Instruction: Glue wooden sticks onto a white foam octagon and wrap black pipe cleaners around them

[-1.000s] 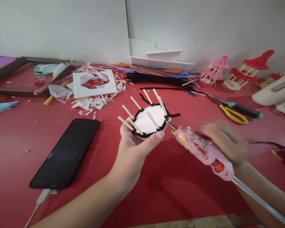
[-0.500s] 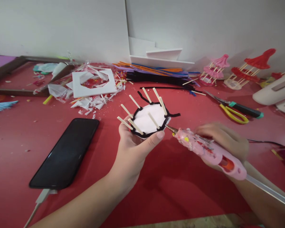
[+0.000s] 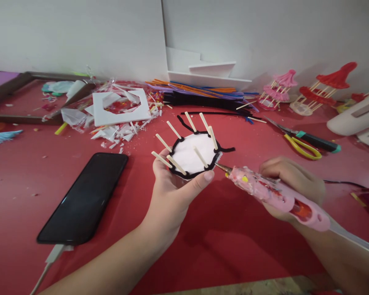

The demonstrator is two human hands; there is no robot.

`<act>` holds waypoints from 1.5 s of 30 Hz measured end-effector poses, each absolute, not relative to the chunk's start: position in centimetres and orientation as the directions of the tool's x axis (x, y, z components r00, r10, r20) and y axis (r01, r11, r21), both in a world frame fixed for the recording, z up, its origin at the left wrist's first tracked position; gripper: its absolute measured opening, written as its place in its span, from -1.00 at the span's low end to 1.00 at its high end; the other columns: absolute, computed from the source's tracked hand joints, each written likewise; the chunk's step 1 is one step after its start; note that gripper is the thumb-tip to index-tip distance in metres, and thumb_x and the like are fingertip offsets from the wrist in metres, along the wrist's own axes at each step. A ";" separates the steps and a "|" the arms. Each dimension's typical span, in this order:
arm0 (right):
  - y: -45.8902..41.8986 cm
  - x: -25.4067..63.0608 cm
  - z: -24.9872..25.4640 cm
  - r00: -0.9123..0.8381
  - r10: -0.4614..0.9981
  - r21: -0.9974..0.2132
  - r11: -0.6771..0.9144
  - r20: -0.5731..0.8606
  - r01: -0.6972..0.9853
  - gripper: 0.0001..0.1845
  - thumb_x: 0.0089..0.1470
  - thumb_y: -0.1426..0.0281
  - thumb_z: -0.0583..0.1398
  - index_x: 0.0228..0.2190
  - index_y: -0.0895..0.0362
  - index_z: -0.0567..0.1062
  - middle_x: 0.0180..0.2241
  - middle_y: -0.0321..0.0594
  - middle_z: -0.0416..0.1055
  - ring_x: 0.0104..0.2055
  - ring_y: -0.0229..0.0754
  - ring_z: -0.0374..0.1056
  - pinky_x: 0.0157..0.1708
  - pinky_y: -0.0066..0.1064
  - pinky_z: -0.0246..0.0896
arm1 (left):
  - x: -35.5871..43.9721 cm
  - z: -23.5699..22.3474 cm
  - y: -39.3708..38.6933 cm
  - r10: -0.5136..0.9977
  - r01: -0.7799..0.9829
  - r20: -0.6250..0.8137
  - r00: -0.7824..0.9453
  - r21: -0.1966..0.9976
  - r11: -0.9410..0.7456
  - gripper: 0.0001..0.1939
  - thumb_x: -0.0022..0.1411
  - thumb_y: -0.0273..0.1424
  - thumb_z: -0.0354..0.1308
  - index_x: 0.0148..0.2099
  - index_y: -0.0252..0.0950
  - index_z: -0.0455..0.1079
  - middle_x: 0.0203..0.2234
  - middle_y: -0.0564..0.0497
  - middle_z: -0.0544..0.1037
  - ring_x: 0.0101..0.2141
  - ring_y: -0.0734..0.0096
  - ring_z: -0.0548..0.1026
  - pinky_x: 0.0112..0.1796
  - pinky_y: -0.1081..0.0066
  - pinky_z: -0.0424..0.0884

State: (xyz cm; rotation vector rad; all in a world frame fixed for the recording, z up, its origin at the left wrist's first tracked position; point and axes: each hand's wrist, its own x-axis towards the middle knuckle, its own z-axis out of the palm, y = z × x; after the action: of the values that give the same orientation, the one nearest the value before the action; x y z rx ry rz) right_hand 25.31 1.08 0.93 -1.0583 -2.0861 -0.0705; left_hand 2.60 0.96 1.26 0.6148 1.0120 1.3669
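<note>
Between thumb and fingers, my left hand (image 3: 175,188) grips a white foam disc (image 3: 192,153) above the red table. Several short pale wooden sticks stand up around its rim, and a black pipe cleaner (image 3: 229,149) winds round them, its loose ends sticking out at the right and the back. My right hand (image 3: 292,180) is wrapped round a pink hot glue gun (image 3: 270,194) smeared with dried glue. The gun's metal nozzle is at the disc's right edge, near the black pipe cleaner. A clear glue stick juts from the gun's rear.
A black phone (image 3: 84,196) with a cable lies at left. Behind are foam scraps (image 3: 121,131), a white foam frame (image 3: 100,112) and pipe cleaners (image 3: 199,98). Pliers (image 3: 301,147), a cutter (image 3: 320,141) and small pink (image 3: 276,90) and red (image 3: 322,90) stick models stand or lie at right.
My right hand and the glue gun have shifted slightly right and down, the nozzle staying near the disc's edge. The disc in my left hand has barely moved.
</note>
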 end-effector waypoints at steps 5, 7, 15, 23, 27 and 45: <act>0.9 25.6 0.9 -0.331 0.688 -0.285 0.620 0.646 0.731 -0.85 -0.02 0.47 0.25 -0.43 0.07 0.34 -0.46 -0.31 0.32 -0.46 -0.29 0.27 -0.51 -0.42 0.13 | 2.7 1.4 1.0 0.970 -0.495 -0.225 -0.088 0.855 0.154 -0.26 -0.05 -0.52 0.48 0.08 -0.10 0.16 -0.04 0.05 0.53 0.00 0.34 0.54 -0.06 0.47 0.48; 0.9 25.7 0.9 -0.314 0.691 -0.278 0.602 0.651 0.749 -0.85 -0.02 0.45 0.25 -0.43 0.07 0.34 -0.46 -0.32 0.32 -0.47 -0.30 0.27 -0.51 -0.42 0.12 | 2.7 1.4 1.0 0.970 -0.490 -0.226 -0.092 0.858 0.154 -0.24 -0.05 -0.52 0.48 0.10 -0.11 0.15 -0.02 0.04 0.53 0.00 0.33 0.53 -0.06 0.46 0.48; 1.2 25.8 0.9 -0.312 0.682 -0.246 0.590 0.661 0.769 -0.82 -0.06 0.37 0.29 -0.45 0.06 0.35 -0.46 -0.30 0.38 -0.46 -0.24 0.32 -0.52 -0.39 0.17 | 2.5 1.1 1.0 0.971 -0.461 -0.213 -0.106 0.876 0.142 -0.21 -0.05 -0.52 0.47 0.12 -0.09 0.12 0.01 0.05 0.53 -0.01 0.40 0.54 -0.08 0.54 0.48; 1.1 25.4 1.2 -0.292 0.682 -0.254 0.581 0.671 0.773 -0.83 -0.04 0.40 0.28 -0.44 0.06 0.34 -0.48 -0.30 0.36 -0.50 -0.26 0.29 -0.54 -0.39 0.13 | 2.6 0.9 1.1 0.980 -0.460 -0.160 -0.119 0.884 0.089 -0.24 -0.05 -0.55 0.47 0.08 -0.10 0.12 -0.01 0.06 0.55 -0.04 0.41 0.57 -0.11 0.56 0.52; 1.2 25.6 1.0 -0.267 0.685 -0.266 0.566 0.678 0.780 -0.81 -0.05 0.37 0.30 -0.44 0.07 0.35 -0.47 -0.29 0.38 -0.49 -0.25 0.30 -0.54 -0.38 0.14 | 2.5 0.7 1.0 0.980 -0.459 -0.149 -0.134 0.886 0.072 -0.25 -0.06 -0.56 0.47 0.06 -0.08 0.14 -0.02 0.09 0.54 -0.04 0.42 0.57 -0.12 0.58 0.52; 1.6 25.6 1.0 -0.310 0.636 -0.264 0.644 0.707 0.718 -0.79 -0.06 0.48 0.30 -0.31 0.10 0.43 -0.40 -0.24 0.41 -0.41 -0.20 0.35 -0.45 -0.33 0.22 | 2.6 0.4 1.3 0.976 -0.455 -0.158 -0.152 0.888 0.073 -0.22 -0.12 -0.51 0.50 0.06 -0.06 0.16 -0.02 0.06 0.52 -0.01 0.30 0.55 -0.06 0.44 0.51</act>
State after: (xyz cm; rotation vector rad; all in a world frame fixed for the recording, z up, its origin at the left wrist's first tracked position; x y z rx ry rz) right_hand 25.64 1.60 1.03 -1.0546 -2.0329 -0.1264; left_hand 2.59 1.26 0.42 0.6835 1.0394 1.4357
